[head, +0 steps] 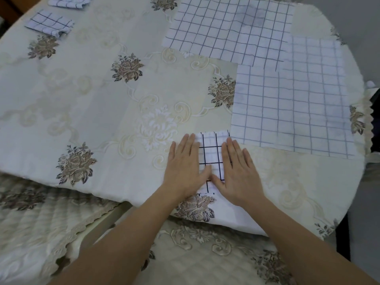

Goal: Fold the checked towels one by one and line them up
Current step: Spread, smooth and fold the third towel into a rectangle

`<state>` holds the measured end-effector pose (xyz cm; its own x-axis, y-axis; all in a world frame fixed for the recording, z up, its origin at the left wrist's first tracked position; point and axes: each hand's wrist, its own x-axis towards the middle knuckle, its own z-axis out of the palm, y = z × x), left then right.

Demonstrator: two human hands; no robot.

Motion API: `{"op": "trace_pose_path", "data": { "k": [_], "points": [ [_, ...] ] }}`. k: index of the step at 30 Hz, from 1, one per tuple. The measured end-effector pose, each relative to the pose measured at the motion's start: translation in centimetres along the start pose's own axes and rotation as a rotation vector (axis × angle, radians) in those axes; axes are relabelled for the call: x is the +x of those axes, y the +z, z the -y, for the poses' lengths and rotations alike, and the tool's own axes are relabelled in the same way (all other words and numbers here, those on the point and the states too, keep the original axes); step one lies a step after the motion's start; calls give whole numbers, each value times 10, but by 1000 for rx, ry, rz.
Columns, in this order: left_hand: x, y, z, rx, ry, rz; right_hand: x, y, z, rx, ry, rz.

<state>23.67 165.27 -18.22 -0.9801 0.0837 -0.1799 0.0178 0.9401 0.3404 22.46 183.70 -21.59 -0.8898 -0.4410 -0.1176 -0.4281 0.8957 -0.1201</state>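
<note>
A small folded checked towel [211, 149], white with dark lines, lies near the table's front edge. My left hand [185, 167] presses flat on its left side and my right hand [238, 171] presses flat on its right side, fingers straight, thumbs nearly touching. Three unfolded checked towels lie spread and overlapping at the right: one at the back [228, 29], one at the far right [314, 56], and one nearest [287, 116]. Two folded checked towels sit at the back left, one [49, 23] in front of the other [68, 1].
The table is covered by a cream floral tablecloth [102, 103]. Its front edge runs just below my hands. Cushioned chair seats [205, 254] with the same floral pattern are beneath, in front of the table.
</note>
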Motion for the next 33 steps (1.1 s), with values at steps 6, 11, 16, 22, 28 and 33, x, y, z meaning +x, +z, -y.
{"op": "trace_pose_path", "data": {
  "k": [6,11,16,22,28,33],
  "points": [
    [24,33,-47,-189,91,-83,0,0,1,39,-9,-9],
    [20,43,-16,90,91,-73,2,3,-1,23,2,-17],
    [16,39,6,196,19,-75,0,3,-3,9,7,2],
    [16,40,3,219,-44,-73,1,-2,0,62,25,15],
    [12,35,1,334,-24,11,41,-21,56,302,24,-89],
    [14,34,1,291,-33,-1,49,-4,48,302,35,35]
  ]
}}
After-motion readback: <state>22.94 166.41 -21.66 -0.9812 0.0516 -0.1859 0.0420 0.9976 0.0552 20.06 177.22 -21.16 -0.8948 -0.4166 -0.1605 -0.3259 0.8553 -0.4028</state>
